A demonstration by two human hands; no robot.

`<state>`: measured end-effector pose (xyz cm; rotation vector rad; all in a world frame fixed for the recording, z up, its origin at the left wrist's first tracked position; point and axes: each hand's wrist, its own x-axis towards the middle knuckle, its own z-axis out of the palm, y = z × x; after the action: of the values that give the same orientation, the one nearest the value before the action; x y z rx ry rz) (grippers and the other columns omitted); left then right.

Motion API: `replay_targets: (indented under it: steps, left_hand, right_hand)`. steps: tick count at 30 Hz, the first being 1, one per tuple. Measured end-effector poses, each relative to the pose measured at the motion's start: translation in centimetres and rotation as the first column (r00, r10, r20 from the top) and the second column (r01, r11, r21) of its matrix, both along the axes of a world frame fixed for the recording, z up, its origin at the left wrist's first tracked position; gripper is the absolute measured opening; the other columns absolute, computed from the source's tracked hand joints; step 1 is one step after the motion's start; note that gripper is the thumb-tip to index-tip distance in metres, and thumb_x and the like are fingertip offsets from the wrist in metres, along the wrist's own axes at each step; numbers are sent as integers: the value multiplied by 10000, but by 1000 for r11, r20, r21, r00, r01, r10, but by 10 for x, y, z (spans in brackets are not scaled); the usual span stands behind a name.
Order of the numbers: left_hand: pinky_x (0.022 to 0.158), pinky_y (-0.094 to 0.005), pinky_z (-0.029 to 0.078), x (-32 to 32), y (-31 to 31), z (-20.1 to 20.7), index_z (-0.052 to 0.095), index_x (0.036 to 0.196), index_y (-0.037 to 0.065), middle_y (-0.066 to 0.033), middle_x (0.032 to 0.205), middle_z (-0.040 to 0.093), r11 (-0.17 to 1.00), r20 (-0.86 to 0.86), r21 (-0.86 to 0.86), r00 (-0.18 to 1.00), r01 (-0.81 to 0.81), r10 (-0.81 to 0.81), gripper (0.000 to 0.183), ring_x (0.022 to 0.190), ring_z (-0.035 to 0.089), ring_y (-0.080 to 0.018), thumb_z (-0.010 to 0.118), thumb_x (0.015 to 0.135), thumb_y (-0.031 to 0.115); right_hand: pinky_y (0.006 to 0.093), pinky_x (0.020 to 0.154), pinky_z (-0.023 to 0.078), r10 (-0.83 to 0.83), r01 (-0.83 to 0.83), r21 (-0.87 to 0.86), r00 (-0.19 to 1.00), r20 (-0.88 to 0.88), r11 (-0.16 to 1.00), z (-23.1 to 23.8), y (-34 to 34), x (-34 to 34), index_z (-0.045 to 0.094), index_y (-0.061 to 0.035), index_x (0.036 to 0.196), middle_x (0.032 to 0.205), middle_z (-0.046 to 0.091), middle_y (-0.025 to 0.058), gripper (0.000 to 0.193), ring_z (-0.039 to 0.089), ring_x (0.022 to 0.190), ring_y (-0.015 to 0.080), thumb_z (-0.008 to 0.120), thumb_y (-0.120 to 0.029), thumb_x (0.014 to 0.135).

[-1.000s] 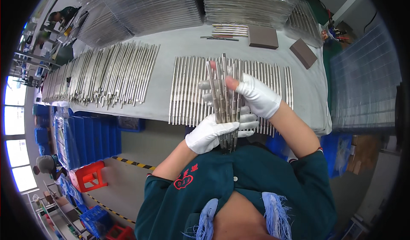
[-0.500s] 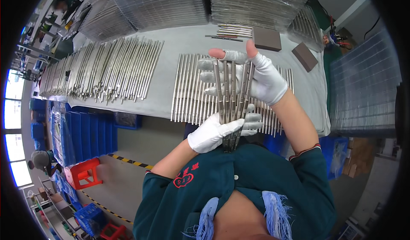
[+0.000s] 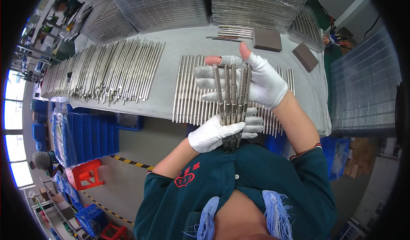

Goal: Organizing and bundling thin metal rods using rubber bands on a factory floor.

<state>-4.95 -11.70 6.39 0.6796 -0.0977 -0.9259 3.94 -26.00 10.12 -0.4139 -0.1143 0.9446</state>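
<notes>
White gloves (image 3: pixel 204 138) of matt, softly creased cloth cover most of the left hand (image 3: pixel 213 133) and right hand (image 3: pixel 265 84). The held rods (image 3: pixel 233 90) are smooth, shiny metal, as is the rod pile (image 3: pixel 124 71) left of the hands. The worktop (image 3: pixel 159 92) beneath looks cloth-covered and matt. Beyond the hands, stacked trays (image 3: pixel 260 5) look like glossy clear plastic; the brown block (image 3: pixel 267 40) is matt.

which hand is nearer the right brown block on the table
Right: the right hand is left of the block, on its near side; the left hand is farther, by the shirt.
</notes>
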Motion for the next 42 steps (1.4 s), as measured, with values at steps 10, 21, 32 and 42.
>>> replay_targets:
  steps: [10, 21, 32, 42]
  left_hand:
    - [978, -442, 411, -4, -4, -6, 275, 1339, -41, -233, 1259, 450, 1000, -79, 12, 997, 10, -9, 656, 1166, 477, -347, 626, 844, 209]
    - [971, -441, 417, -3, -6, -14, 284, 1333, -48, -241, 1255, 450, 1000, -110, -2, 994, -16, 15, 627, 1168, 475, -348, 613, 851, 182]
    - [980, -464, 405, -1, -7, -13, 266, 1331, -62, -264, 1256, 439, 1000, -130, 7, 992, -3, 4, 648, 1175, 461, -369, 606, 858, 223]
    - [938, -414, 458, 6, -19, -2, 400, 1241, -51, -193, 1159, 538, 976, -93, 218, 996, 13, 8, 441, 1060, 561, -296, 543, 901, 190]
  right_hand:
    - [526, 982, 375, 22, -23, -63, 1000, -15, 998, -12, 0, 0, 402, 57, 1258, 1254, 470, 232, 745, 473, 1170, 333, 521, -539, 827]
    - [522, 973, 385, -3, 1, -53, 999, -43, 999, -22, -4, 2, 432, 48, 1237, 1263, 463, 223, 696, 469, 1169, 346, 507, -522, 844]
    - [517, 972, 383, 9, -9, -7, 996, -90, 1000, -30, -7, 5, 443, 23, 1231, 1238, 486, 224, 713, 473, 1159, 363, 529, -550, 816]
    - [359, 859, 503, -216, 306, -352, 938, 272, 885, -35, -39, -27, 515, 6, 1141, 1059, 612, 140, 350, 607, 978, 229, 609, -172, 856]
